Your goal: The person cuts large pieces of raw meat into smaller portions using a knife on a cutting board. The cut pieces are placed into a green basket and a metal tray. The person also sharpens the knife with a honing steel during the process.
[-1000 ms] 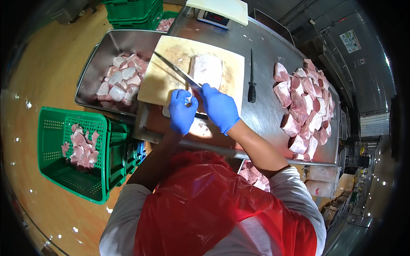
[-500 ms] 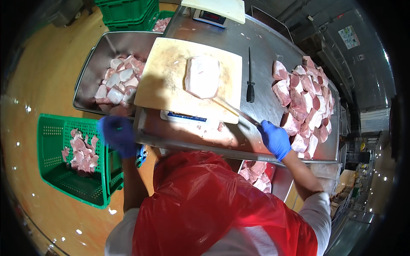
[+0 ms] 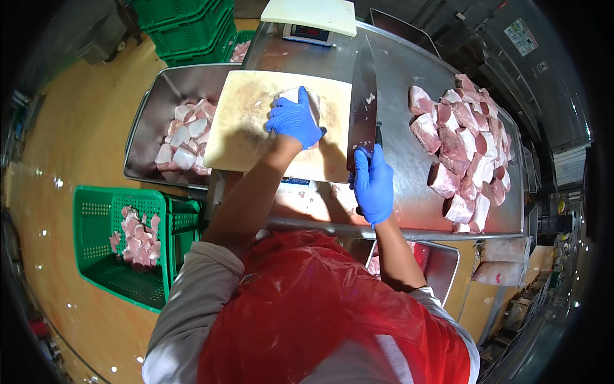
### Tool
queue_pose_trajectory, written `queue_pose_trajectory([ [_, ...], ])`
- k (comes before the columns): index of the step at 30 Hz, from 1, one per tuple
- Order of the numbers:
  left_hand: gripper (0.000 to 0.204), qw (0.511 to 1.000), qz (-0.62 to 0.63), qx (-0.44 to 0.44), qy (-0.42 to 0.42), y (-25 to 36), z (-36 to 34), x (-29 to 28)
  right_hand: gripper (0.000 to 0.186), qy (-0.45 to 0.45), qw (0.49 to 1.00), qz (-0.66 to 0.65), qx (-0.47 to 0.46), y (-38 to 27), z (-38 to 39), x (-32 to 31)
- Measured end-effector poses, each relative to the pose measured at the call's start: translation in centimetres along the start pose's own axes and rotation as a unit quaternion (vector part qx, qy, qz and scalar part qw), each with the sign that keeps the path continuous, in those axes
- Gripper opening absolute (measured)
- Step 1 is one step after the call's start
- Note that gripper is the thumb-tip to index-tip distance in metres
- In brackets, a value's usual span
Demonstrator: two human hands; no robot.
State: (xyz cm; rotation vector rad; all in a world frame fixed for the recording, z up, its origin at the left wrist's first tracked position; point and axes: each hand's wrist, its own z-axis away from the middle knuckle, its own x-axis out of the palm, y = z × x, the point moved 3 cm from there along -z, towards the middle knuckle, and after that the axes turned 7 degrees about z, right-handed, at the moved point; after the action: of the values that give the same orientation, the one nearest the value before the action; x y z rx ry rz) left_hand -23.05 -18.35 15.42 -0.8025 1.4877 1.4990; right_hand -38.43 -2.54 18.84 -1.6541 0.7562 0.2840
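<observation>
A pale block of raw meat [image 3: 313,102] lies on the cream cutting board [image 3: 246,109], mostly covered by my left hand [image 3: 294,120]. That blue-gloved hand grips the block from above, fingers spread over it. In my right hand [image 3: 373,185], also gloved in blue, is the handle of a large knife [image 3: 363,96]. The wide blade points away from me along the board's right edge, with small meat bits stuck on it. Just right of the blade shows the black handle of a sharpening steel [image 3: 378,133], the rest hidden behind the knife.
Raw meat chunks [image 3: 457,153] are heaped on the metal table's right side. Left of the board is a steel tub [image 3: 142,144] of cut pieces; below it, a green crate [image 3: 96,256] holds trimmings. A scale [image 3: 308,33] stands at the back, another steel bin [image 3: 444,265] near my right elbow.
My left hand has come from beside the board onto the meat block. My right hand has moved left, turning the knife from lying across the board's corner to pointing away from me.
</observation>
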Motion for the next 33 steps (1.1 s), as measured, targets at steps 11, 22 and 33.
queue_pose_trajectory([
  [11, 0.041, 0.881, -0.026, 0.47, 0.051, -7.9, 1.3, -4.8, 0.022, -0.009, 0.99, 0.069, 0.123, 9.1, 5.6, -3.6],
  [22, 0.014, 0.891, 0.298, 0.165, 0.299, -10.5, 8.8, 1.9, 0.019, -0.167, 0.946, 0.274, -0.045, 1.5, 1.8, 4.8],
  [33, 0.013, 0.867, 0.321, 0.207, 0.32, -12.3, 9.2, 2.8, 0.02, -0.247, 0.884, 0.346, -0.196, -4.1, -3.6, 11.1],
])
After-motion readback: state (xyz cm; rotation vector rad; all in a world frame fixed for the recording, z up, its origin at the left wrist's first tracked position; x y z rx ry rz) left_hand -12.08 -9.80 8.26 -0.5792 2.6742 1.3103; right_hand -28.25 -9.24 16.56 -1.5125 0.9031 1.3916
